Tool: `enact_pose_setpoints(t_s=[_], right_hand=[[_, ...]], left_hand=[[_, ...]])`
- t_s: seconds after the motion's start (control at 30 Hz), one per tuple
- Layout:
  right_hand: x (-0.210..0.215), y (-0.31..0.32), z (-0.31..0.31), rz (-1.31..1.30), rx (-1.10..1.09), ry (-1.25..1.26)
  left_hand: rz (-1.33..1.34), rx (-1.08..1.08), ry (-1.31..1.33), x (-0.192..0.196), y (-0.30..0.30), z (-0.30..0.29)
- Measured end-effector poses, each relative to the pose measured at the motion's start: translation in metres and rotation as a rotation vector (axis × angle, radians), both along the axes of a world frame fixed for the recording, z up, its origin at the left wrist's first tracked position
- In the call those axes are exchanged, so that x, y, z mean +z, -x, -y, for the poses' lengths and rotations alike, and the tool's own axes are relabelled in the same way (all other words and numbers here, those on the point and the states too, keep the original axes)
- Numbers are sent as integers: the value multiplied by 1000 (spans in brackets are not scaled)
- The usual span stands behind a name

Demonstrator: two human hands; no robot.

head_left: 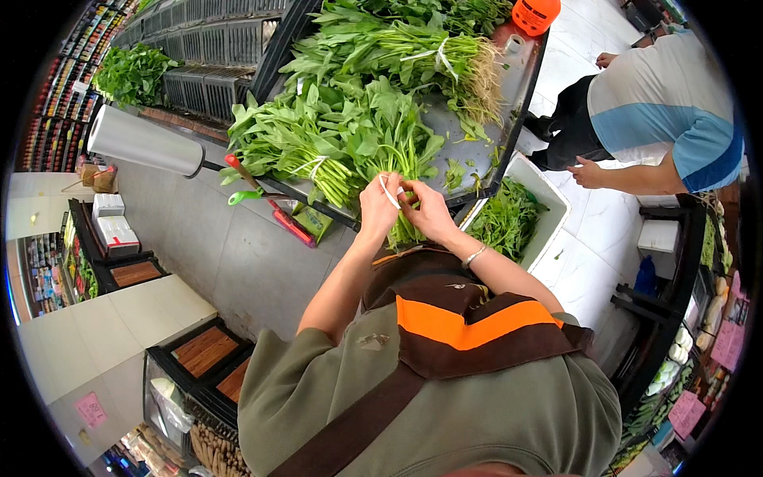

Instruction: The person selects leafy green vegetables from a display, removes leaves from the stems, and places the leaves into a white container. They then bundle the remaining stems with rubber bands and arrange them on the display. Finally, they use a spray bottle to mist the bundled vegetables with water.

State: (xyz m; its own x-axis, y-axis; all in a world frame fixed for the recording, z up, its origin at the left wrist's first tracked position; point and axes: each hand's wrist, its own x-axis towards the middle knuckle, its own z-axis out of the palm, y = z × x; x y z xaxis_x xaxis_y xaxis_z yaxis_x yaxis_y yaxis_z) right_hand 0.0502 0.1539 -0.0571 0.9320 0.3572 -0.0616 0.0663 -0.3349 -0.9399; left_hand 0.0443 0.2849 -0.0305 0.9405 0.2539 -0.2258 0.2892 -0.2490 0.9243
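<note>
Green stems of a leafy bunch [397, 157] pass between my two hands at the near edge of a dark metal table [445, 131]. My left hand [375, 208] is closed around the stems, with a white tie [387, 189] running across its fingers. Close beside it, my right hand [430, 215] pinches at the tie, its fingertips partly hidden. Cut stem ends [404, 234] show below the hands. Another bunch with a white tie [319, 168] lies just left. Farther back is a tied bunch with pale roots [479, 79].
A white foam box [551, 226] of loose greens stands right of the table. An orange container [535, 14] sits at its far corner. A plastic film roll [147, 141] and red-handled tools [292, 228] are at the left. A person [660, 103] stands at the right.
</note>
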Motion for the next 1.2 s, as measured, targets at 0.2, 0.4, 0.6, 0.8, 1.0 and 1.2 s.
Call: enact_pose_setpoints(t_s=[0.2, 0.4, 0.6, 0.8, 1.0, 1.2], right_hand=[[-24, -2, -6, -364, -63, -159], [-37, 6, -14, -199, -86, -218], [-14, -1, -12, -275, -171, -142], [-21, -10, 11, -374, -366, -440], [-30, -18, 21, -687, -574, -662], [-54, -27, 34, -812, -581, -591]], left_hand=[[-16, 78, 69, 15, 10, 8], [36, 89, 83, 4, 9, 10], [39, 119, 102, 14, 13, 1], [-58, 213, 223, -34, 29, -29], [-138, 354, 628, -56, 40, -19], [-368, 478, 956, -84, 44, -16]])
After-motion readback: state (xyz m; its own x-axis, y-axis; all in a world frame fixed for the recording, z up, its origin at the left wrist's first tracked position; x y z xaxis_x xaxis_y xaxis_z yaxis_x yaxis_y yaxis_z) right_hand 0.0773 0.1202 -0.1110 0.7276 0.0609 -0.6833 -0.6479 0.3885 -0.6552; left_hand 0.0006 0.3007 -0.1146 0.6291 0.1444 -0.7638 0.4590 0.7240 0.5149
